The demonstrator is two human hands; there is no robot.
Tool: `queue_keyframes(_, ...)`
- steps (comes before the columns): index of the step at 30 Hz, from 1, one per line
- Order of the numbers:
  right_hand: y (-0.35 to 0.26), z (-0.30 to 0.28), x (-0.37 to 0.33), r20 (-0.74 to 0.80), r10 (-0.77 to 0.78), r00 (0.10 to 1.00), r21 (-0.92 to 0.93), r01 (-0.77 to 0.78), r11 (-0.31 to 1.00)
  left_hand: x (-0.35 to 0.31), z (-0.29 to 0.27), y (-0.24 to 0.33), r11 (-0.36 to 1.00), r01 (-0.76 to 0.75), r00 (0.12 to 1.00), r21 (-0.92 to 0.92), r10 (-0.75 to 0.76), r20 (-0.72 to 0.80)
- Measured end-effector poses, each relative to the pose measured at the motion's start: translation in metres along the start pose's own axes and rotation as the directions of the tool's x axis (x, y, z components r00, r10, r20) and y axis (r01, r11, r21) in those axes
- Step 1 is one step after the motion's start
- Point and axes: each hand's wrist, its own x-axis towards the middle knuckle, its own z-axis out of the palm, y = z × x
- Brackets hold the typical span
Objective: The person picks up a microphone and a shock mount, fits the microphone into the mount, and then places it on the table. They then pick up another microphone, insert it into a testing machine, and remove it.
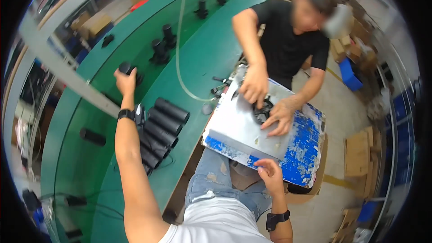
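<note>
My left hand [126, 82] reaches out over the green belt [103, 121], its fingers wrapped round a black cylindrical part [125, 68] with a round top. Much of that part is hidden by the hand. Beside my left forearm, several black tubes [163, 121] lie side by side on the green worktop, with thin cables among them. My right hand [271, 176] is raised over my lap, close to the near edge of a silvery metal box [243, 137]. Its fingers are loosely bent and apart, and nothing shows in them.
A co-worker in a black shirt [288, 40] handles a dark part [263, 110] on the metal box, which rests on a worn blue board [301, 153]. More black parts [159, 50] stand farther along the belt. A pale hose [177, 54] hangs down to the worktop. A grey post [72, 72] slants across the left.
</note>
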Motion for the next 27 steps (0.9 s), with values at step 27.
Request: queue_keyframes(27, 0.110, -0.089, -0.127, -0.384, 0.209, 0.899, -0.374, -0.359, 0.855, 0.063, 0.003, -0.058, 0.560, 0.097, 0.950, 0.823, -0.300, 0.092)
